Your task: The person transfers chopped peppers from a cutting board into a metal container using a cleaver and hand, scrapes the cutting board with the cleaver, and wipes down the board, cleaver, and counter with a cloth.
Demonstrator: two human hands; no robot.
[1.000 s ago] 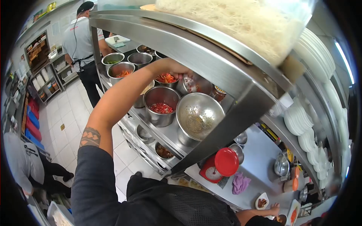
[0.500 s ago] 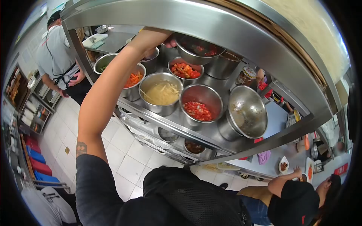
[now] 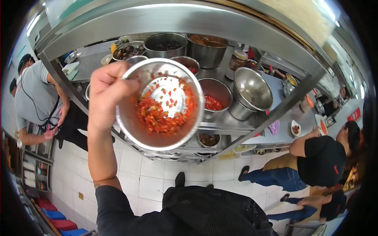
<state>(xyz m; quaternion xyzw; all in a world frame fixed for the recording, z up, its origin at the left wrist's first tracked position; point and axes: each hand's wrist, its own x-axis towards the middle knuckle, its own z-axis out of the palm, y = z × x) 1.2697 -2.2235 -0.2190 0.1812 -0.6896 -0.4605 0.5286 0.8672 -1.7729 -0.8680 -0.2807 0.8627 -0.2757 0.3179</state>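
My left hand (image 3: 105, 92) is closed on the left rim of a round steel bowl (image 3: 193, 80), held up in front of me. The bowl is tilted so its inside faces me. Chopped red pepper bits (image 3: 163, 120) with some green pieces lie along its lower side, and a few stick to the shiny bottom. Behind it on the steel shelf stands a smaller bowl of chopped red chili (image 3: 213, 103). A stained steel bowl (image 3: 254, 88) leans on another container at the right. My right hand is out of view.
A steel frame bar (image 3: 157, 19) crosses above the shelf. Tall pots (image 3: 206, 57) and a jar (image 3: 237, 63) stand at the back. One person in grey (image 3: 39, 92) is at the left; another in black (image 3: 321, 159) works at the right counter.
My left hand has come back from the rear of the shelf, bringing the bowl of chopped pepper out and up toward me. My view has shifted, and the person at left shows more fully.
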